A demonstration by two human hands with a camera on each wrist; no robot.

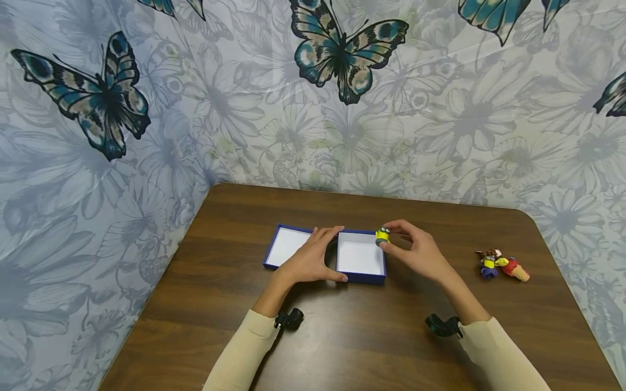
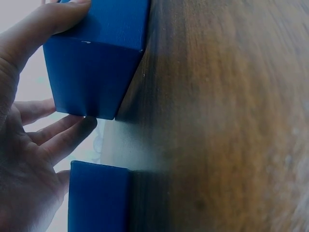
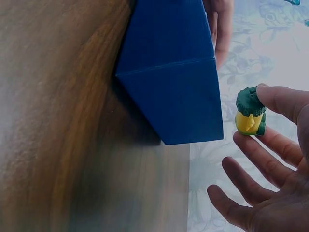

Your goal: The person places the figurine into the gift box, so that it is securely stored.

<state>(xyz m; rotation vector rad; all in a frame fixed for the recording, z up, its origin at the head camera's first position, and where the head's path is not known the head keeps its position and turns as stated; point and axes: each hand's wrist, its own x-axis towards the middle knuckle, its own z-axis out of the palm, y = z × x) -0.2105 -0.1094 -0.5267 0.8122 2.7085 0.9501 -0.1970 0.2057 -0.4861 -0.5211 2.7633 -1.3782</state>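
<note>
I'm pinching the yellow-green figure (image 1: 382, 235) in my right hand (image 1: 418, 252) at 2 o'clock of the blue box (image 1: 362, 277), left hand (image 1: 308, 260) gripping its 9 o'clock end, probably to steady it.

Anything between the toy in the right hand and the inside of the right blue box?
Nothing visible. The toy appears above rim height by the right edge of the right blue box; the left hand holds its left side, clear of the opening.
</note>
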